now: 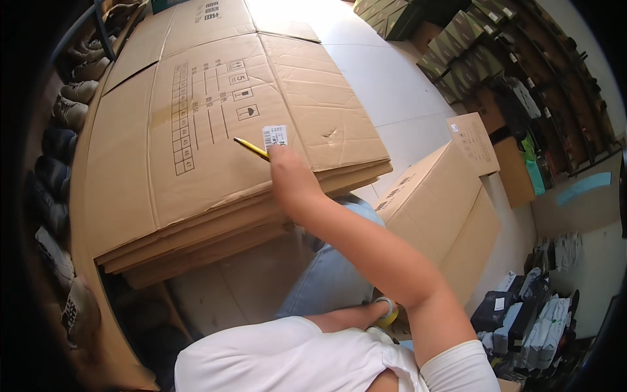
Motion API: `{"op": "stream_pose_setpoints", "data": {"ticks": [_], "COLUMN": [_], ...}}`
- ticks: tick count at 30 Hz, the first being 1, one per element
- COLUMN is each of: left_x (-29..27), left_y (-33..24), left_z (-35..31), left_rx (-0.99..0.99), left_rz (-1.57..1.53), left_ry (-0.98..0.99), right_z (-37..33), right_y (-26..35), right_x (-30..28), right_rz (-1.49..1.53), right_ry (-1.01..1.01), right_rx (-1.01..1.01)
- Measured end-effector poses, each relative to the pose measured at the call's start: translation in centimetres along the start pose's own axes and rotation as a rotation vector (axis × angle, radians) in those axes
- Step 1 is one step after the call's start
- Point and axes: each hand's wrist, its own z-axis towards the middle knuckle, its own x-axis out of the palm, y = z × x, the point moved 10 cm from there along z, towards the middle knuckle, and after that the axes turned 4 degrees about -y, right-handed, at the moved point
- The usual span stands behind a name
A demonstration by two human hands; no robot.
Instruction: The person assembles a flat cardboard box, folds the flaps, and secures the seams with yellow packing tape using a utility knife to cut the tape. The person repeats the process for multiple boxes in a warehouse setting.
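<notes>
My right hand (294, 175) is closed on a slim yellow-and-black tool (251, 148). Its dark, pointed end faces up and left; I cannot tell whether it is a pen or a cutter. The hand is at the near edge of a stack of flattened cardboard boxes (215, 98), beside a white barcode label (275, 135) on the top sheet. My left forearm (346, 317) crosses low in front of my white shirt, a pale band and something yellow (390, 318) at its wrist end. My right arm covers most of the left hand, so its fingers do not show.
Several shoes (78, 91) line a shelf along the left. To the right of my knee stands a large cardboard box (431, 196), with a smaller carton (473, 144) behind it. Shelves of green boxes (457, 59) are at the far right, and bagged packages (522, 313) lie lower right.
</notes>
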Motion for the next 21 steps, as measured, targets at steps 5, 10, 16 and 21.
{"op": "stream_pose_setpoints", "data": {"ticks": [5,10,16,21], "left_x": [-0.7,-3.8,-6.5,-6.8], "left_y": [0.5,3.6,2.8,-3.2], "left_z": [1.6,2.6,-4.1,-8.4], "left_rx": [0.089,0.153,-0.368,-0.573], "left_rz": [0.028,0.004,-0.068,-0.145], "left_ry": [-0.013,0.027,0.202,0.199], "right_z": [-8.9,-24.6,-41.8,-52.2], "right_y": [-4.8,-11.9,-18.7,-24.1], "right_x": [-5.3,-12.3,-18.5,-17.4], "right_rz": [0.901,1.293,1.008,0.693], "right_ry": [0.125,0.112,-0.413,-0.592], "right_rx": [0.414,0.698,0.81,0.96]}}
